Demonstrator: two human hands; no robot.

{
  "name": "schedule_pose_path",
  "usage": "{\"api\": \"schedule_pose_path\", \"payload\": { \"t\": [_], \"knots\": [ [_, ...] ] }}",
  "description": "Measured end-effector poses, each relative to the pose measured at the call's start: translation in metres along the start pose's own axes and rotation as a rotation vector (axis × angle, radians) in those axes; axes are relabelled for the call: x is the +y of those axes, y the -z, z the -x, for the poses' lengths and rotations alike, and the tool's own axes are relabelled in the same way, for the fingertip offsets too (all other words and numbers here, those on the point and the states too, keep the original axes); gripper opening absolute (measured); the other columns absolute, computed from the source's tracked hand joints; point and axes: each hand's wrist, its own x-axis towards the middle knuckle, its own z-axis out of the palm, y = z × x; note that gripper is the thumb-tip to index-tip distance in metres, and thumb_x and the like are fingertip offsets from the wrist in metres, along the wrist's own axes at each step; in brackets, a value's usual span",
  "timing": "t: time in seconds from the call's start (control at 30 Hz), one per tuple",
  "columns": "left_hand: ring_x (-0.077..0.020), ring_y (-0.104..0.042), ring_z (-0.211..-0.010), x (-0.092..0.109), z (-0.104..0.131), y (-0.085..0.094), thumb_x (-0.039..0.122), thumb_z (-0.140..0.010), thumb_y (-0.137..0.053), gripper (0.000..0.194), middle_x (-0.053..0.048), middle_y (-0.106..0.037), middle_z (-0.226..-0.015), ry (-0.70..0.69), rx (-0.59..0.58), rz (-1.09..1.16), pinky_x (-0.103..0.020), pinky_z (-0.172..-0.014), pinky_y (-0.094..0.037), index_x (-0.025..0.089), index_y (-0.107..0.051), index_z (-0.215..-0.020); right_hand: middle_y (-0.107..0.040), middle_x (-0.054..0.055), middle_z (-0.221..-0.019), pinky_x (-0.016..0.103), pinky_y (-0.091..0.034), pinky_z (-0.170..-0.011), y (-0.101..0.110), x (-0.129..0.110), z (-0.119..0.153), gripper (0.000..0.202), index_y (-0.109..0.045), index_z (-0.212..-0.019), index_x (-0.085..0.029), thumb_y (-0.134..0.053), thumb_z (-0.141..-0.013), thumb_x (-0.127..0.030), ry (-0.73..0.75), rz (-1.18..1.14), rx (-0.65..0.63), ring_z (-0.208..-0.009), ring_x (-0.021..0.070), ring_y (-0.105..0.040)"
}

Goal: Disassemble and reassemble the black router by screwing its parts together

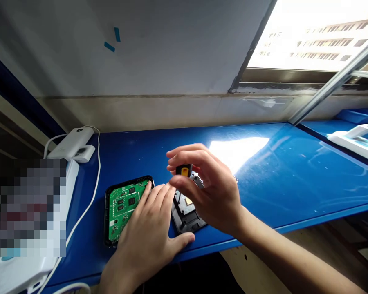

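Note:
My left hand [150, 228] lies flat with its fingers stretched out, its fingertips at the right edge of a green circuit board [122, 208] set in a black plastic casing [106, 220]. Beside it, a second black casing part [184, 224] with a pale plate inside is partly covered by both hands. Above that part, my right hand [208, 183] curls around a screwdriver [184, 170], of which only the black and yellow handle end shows clearly. The rest of the screwdriver is hidden by the hand.
White devices [72, 143] and a white cable [95, 183] lie along the left of the blue table [272, 179]. A metal frame post [325, 94] stands at the right, with a blue tray [358, 115] and a white device [358, 143] beyond it. A wall runs behind.

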Motion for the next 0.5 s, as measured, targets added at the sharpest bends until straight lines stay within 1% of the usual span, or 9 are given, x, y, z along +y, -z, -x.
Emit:
{"api": "schedule_pose_path", "payload": {
  "t": [0.07, 0.1, 0.17, 0.23, 0.3, 0.37, 0.43, 0.5],
  "knots": [
    [-0.041, -0.048, -0.147, 0.001, -0.001, 0.001, 0.063, -0.083, -0.073, 0.089, -0.024, -0.056, -0.154, 0.004, 0.009, 0.002, -0.063, -0.121, -0.038, 0.009, -0.047, -0.149, -0.068, 0.002, -0.097, 0.03, -0.064, -0.076, -0.001, -0.001, -0.002, 0.016, -0.073, -0.099, -0.023, -0.083, -0.086, -0.023, 0.012, 0.04, 0.067, -0.084, 0.014, -0.07],
    [-0.0406, -0.048, -0.147, 0.001, -0.002, 0.001, 0.062, -0.084, -0.073, 0.086, -0.024, -0.056, -0.154, -0.001, 0.01, 0.002, -0.063, -0.122, -0.037, 0.009, -0.049, -0.147, -0.068, 0.001, -0.094, 0.029, -0.063, -0.074, -0.001, -0.002, -0.003, 0.016, -0.074, -0.098, -0.023, -0.084, -0.086, -0.023, -0.001, 0.056, 0.083, -0.081, 0.0132, -0.069],
    [-0.0398, -0.047, -0.148, 0.001, -0.002, 0.0, 0.061, -0.085, -0.072, 0.082, -0.024, -0.056, -0.154, -0.016, 0.009, 0.001, -0.063, -0.125, -0.031, 0.008, -0.051, -0.144, -0.073, 0.001, -0.095, 0.029, -0.063, -0.076, 0.0, -0.005, -0.002, 0.01, -0.074, -0.102, -0.022, -0.075, -0.093, -0.018, -0.04, 0.075, 0.082, -0.083, 0.0131, -0.072],
    [-0.0395, -0.045, -0.149, 0.0, -0.002, -0.001, 0.061, -0.085, -0.071, 0.081, -0.024, -0.056, -0.154, -0.024, 0.008, 0.004, -0.063, -0.126, -0.027, 0.008, -0.052, -0.143, -0.077, 0.004, -0.101, 0.028, -0.063, -0.078, 0.001, -0.01, 0.0, 0.015, -0.072, -0.109, -0.019, -0.062, -0.099, -0.014, -0.075, 0.1, 0.056, -0.09, 0.0141, -0.076],
    [-0.0393, -0.044, -0.15, -0.001, -0.002, -0.002, 0.06, -0.086, -0.07, 0.081, -0.025, -0.055, -0.155, -0.026, 0.007, 0.007, -0.062, -0.127, -0.026, 0.008, -0.051, -0.144, -0.079, 0.007, -0.106, 0.028, -0.063, -0.078, 0.002, -0.013, 0.003, 0.022, -0.069, -0.114, -0.017, -0.053, -0.1, -0.012, -0.105, 0.143, 0.028, -0.094, 0.0149, -0.078],
    [-0.0395, -0.043, -0.15, -0.002, -0.002, -0.002, 0.06, -0.087, -0.07, 0.082, -0.025, -0.054, -0.156, -0.026, 0.002, 0.013, -0.063, -0.127, -0.026, 0.007, -0.049, -0.146, -0.078, 0.008, -0.111, 0.029, -0.063, -0.079, 0.002, -0.013, 0.003, 0.024, -0.068, -0.116, -0.017, -0.05, -0.101, -0.012, -0.116, 0.173, 0.012, -0.095, 0.0153, -0.078],
    [-0.0404, -0.041, -0.151, -0.002, -0.001, -0.001, 0.06, -0.088, -0.069, 0.085, -0.025, -0.052, -0.157, -0.022, -0.006, 0.021, -0.063, -0.127, -0.026, 0.007, -0.047, -0.149, -0.076, 0.007, -0.111, 0.03, -0.062, -0.08, 0.002, -0.01, 0.001, 0.018, -0.071, -0.112, -0.018, -0.058, -0.1, -0.016, -0.079, 0.184, 0.03, -0.094, 0.0156, -0.076],
    [-0.0403, -0.04, -0.152, -0.001, -0.001, 0.0, 0.061, -0.087, -0.069, 0.088, -0.025, -0.05, -0.159, -0.017, -0.016, 0.029, -0.063, -0.127, -0.027, 0.007, -0.044, -0.152, -0.072, 0.004, -0.101, 0.029, -0.061, -0.075, 0.002, -0.007, -0.001, 0.012, -0.075, -0.105, -0.019, -0.073, -0.094, -0.02, -0.027, 0.212, 0.072, -0.085, 0.0139, -0.071]
  ]
}}
